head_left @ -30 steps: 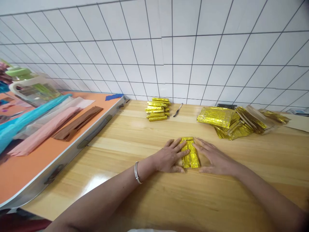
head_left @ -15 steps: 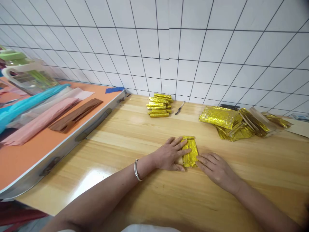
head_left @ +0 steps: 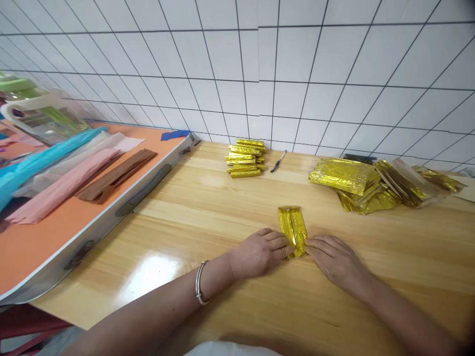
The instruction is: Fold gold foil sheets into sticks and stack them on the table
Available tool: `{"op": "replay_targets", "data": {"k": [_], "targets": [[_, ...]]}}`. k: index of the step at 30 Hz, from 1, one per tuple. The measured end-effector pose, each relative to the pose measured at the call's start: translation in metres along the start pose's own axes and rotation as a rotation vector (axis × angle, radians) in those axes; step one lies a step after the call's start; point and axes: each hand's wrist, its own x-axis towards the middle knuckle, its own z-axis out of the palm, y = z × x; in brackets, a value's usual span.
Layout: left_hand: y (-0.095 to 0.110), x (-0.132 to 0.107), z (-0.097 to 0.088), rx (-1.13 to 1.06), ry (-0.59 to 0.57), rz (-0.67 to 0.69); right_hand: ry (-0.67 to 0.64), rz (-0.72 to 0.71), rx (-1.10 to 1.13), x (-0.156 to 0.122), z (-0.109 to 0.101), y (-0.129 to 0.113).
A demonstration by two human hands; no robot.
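Note:
A sheet of gold foil paper [head_left: 292,223] lies on the wooden table, its two sides folded in so that they meet along a middle seam. My left hand [head_left: 261,252], with a silver bangle at the wrist, has its fingers bent and closed on the near left end of the sheet. At the near right corner, my right hand [head_left: 333,257] has its fingers pressed together on the edge. Both thumbs are mostly hidden beneath the hands.
Several rolled gold foil pieces [head_left: 245,159] are stacked near the tiled wall, beside a pen [head_left: 279,161]. Gold foil sheets [head_left: 339,175] lie heaped at the back right. On the left, an orange-topped table [head_left: 111,217] bears brown folded paper [head_left: 118,177], pink paper [head_left: 67,188] and a clear pitcher [head_left: 48,116].
My left hand has slid from flat across the middle of the foil toward me, to its near end, and its fingers have bent inward. My right hand stays at the near right corner.

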Motion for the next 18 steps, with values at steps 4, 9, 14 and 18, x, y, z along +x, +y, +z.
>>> {"op": "replay_targets", "data": {"k": [4,9,14,18], "targets": [[0.006,0.0,-0.002,-0.029,0.044,-0.062,0.026,0.025,0.045,0.003,-0.003,-0.002],[0.016,0.004,-0.004,-0.114,0.071,-0.19,0.033,0.104,0.148,0.005,-0.004,-0.003],[0.021,0.006,0.003,-0.128,0.137,-0.261,0.024,0.2,0.226,0.008,-0.003,-0.004],[0.021,0.005,0.014,-0.085,0.236,-0.251,0.014,0.246,0.286,0.011,-0.002,-0.003]]}}
